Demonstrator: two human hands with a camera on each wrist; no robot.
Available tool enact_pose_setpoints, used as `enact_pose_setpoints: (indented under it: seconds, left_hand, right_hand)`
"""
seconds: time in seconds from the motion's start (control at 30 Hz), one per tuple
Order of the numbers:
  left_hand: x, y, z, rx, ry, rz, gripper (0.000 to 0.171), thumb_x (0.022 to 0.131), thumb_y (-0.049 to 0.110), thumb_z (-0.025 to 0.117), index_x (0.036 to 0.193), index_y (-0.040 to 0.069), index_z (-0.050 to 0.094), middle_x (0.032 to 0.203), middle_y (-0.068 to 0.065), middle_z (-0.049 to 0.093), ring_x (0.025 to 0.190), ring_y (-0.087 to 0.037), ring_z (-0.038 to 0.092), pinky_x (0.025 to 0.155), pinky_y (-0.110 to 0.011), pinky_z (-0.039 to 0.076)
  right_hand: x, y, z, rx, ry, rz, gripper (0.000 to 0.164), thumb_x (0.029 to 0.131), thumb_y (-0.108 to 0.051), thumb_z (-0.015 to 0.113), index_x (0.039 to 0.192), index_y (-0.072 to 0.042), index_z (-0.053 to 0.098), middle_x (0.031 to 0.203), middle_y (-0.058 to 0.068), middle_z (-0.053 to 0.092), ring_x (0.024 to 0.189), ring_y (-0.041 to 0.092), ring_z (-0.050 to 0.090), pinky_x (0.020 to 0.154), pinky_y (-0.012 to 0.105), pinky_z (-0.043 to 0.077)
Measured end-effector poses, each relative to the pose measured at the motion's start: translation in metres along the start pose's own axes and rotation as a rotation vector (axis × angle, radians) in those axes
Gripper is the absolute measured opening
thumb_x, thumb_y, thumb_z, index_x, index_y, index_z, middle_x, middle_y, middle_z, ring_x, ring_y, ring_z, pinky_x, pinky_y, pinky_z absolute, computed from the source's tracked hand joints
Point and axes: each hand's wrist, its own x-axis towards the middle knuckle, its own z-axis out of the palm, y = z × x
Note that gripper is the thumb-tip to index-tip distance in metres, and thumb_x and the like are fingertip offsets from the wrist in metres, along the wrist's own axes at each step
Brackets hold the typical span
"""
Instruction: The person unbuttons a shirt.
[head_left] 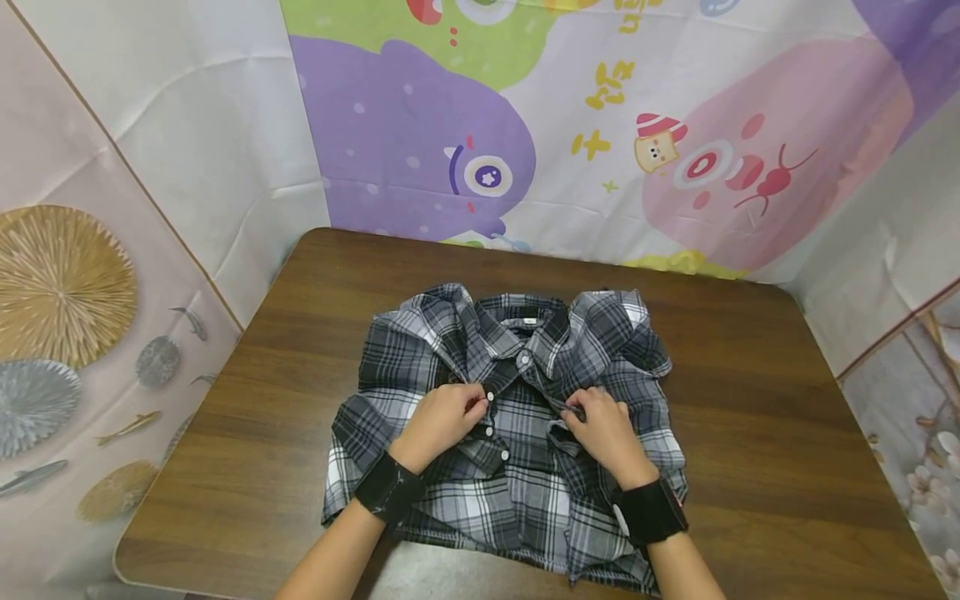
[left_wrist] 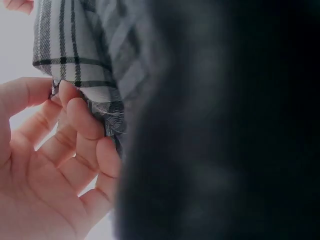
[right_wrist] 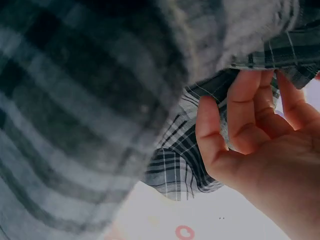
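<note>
A black, grey and white plaid shirt (head_left: 528, 425) lies front up on the table, its collar (head_left: 517, 333) at the far end. The top button (head_left: 524, 360) sits where the two fronts meet; below it the fronts spread apart. My left hand (head_left: 442, 421) pinches the left front edge beside a column of white buttons (head_left: 490, 432). On the other side, my right hand (head_left: 606, 433) pinches the opposite front edge. In the left wrist view, thumb and fingertips (left_wrist: 70, 92) meet on the cloth. Raised fabric (right_wrist: 75, 100) fills much of the right wrist view, with curled fingers at a fold.
The brown wooden table (head_left: 750, 433) has rounded corners and extends to both sides of the shirt. A cartoon-printed cloth (head_left: 600, 192) hangs behind its far edge. Patterned sheets (head_left: 67, 292) hang at the left and right. Each wrist wears a black band (head_left: 388, 489).
</note>
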Motion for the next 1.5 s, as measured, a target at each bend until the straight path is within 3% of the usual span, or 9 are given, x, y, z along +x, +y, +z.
enact_pose_setpoints:
  seconds: [0.3, 0.57, 0.8, 1.03, 1.3, 1.5]
  left_hand:
    - [-0.004, -0.001, 0.002, -0.004, -0.022, -0.003, 0.02, 0.091, 0.02, 0.058, 0.071, 0.019, 0.058, 0.057, 0.01, 0.043, 0.05, -0.003, 0.039, 0.047, -0.019, 0.032]
    - [-0.005, -0.001, 0.003, -0.01, -0.004, -0.001, 0.018, 0.091, 0.02, 0.059, 0.073, 0.018, 0.06, 0.062, 0.008, 0.051, 0.052, -0.004, 0.041, 0.048, -0.019, 0.035]
    - [-0.007, 0.0, 0.001, -0.021, -0.007, -0.002, 0.018, 0.091, 0.021, 0.059, 0.074, 0.018, 0.061, 0.063, 0.008, 0.053, 0.053, -0.004, 0.044, 0.05, -0.02, 0.037]
    - [-0.006, 0.0, 0.002, -0.03, 0.011, 0.008, 0.019, 0.091, 0.022, 0.059, 0.073, 0.019, 0.061, 0.064, 0.008, 0.055, 0.054, -0.004, 0.046, 0.051, -0.02, 0.038]
    - [-0.006, 0.002, 0.0, -0.043, 0.004, 0.007, 0.018, 0.091, 0.022, 0.058, 0.074, 0.019, 0.061, 0.065, 0.008, 0.055, 0.054, -0.004, 0.046, 0.051, -0.019, 0.038]
    - [-0.007, 0.001, -0.002, -0.026, -0.006, 0.005, 0.02, 0.092, 0.023, 0.057, 0.072, 0.019, 0.059, 0.058, 0.009, 0.045, 0.051, -0.003, 0.04, 0.049, -0.019, 0.034]
  right_hand:
    - [0.0, -0.019, -0.023, 0.021, 0.028, -0.017, 0.019, 0.088, -0.023, 0.064, 0.098, -0.007, 0.06, 0.095, 0.008, 0.058, 0.09, 0.027, 0.053, 0.077, 0.043, 0.035]
    - [0.016, -0.046, -0.039, 0.02, 0.019, -0.081, 0.028, 0.089, -0.026, 0.063, 0.106, -0.004, 0.06, 0.101, 0.009, 0.059, 0.097, 0.028, 0.052, 0.085, 0.046, 0.036]
    - [0.038, -0.061, -0.014, -0.125, 0.025, -0.129, 0.033, 0.084, -0.027, 0.069, 0.106, -0.006, 0.057, 0.103, 0.01, 0.061, 0.098, 0.029, 0.056, 0.081, 0.045, 0.04]
    - [0.052, -0.055, 0.023, -0.334, 0.164, -0.208, 0.042, 0.076, -0.026, 0.077, 0.099, -0.002, 0.05, 0.089, 0.013, 0.059, 0.08, 0.031, 0.058, 0.069, 0.043, 0.041]
    - [0.059, -0.046, 0.035, -0.34, 0.257, -0.209, 0.034, 0.08, -0.023, 0.072, 0.094, -0.004, 0.049, 0.084, 0.013, 0.064, 0.077, 0.03, 0.06, 0.066, 0.041, 0.037]
    - [0.059, -0.045, 0.034, -0.34, 0.293, -0.216, 0.026, 0.082, -0.021, 0.071, 0.09, -0.004, 0.052, 0.08, 0.01, 0.065, 0.073, 0.028, 0.059, 0.064, 0.039, 0.036]
